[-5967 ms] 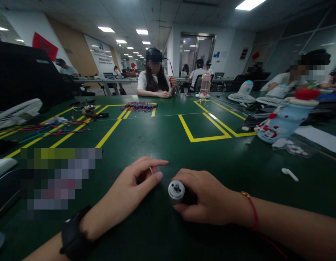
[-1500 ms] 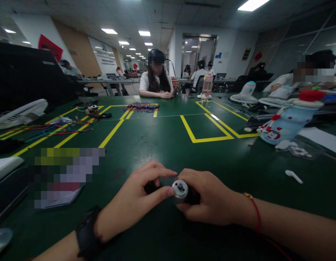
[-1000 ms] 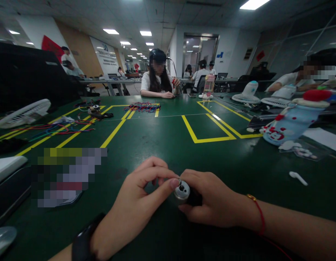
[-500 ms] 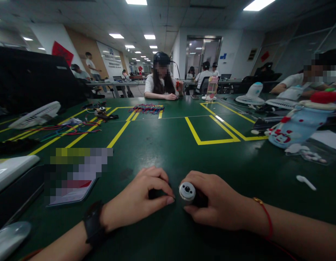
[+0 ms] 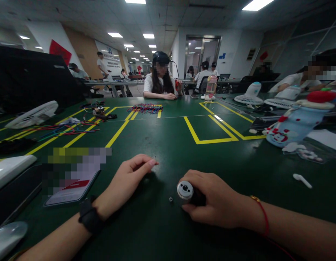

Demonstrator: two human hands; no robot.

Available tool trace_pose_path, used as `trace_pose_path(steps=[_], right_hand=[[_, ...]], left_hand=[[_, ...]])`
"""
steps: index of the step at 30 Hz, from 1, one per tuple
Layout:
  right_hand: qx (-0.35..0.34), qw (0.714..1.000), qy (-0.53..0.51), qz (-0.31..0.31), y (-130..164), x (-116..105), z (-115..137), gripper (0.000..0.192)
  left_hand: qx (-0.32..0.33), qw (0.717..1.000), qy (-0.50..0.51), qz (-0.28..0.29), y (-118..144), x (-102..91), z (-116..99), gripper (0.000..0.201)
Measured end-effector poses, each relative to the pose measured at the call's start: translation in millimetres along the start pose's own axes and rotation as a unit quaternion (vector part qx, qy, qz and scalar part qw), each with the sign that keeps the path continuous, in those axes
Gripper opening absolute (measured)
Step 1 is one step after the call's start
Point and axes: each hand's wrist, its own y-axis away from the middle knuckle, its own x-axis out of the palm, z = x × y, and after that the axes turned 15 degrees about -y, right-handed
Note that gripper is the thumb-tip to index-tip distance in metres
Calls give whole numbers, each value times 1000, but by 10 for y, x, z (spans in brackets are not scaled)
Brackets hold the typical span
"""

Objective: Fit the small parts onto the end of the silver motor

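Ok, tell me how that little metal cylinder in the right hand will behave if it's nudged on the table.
The metal cylinder lies on its side in the right hand, so once released it would probably roll on the smooth green table. It looks solid and rigid, likely heavy for its size. Its shiny casing may be slippery.

Body of small motor (image 5: 187, 191) mostly hidden inside right hand (image 5: 214, 204); only silver end cap exposed. Pinch of left hand (image 5: 127, 181) closed on something too small to identify. Tiny ring (image 5: 171, 199) on green tabletop (image 5: 162, 141) between hands, detail unresolvable. Pixelated patch (image 5: 75, 165) over flat card near left edge. Both forearms cut by bottom edge.
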Motion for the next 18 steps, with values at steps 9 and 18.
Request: trace_pose_path(steps=[9, 18], right_hand=[[3, 1000, 9, -3, 12, 10, -29, 28], [-5, 1000, 5, -5, -7, 8, -36, 29]], left_hand=[[93, 989, -54, 98, 31, 14, -49, 19], [201, 960, -141, 138, 106, 99, -180, 5]])
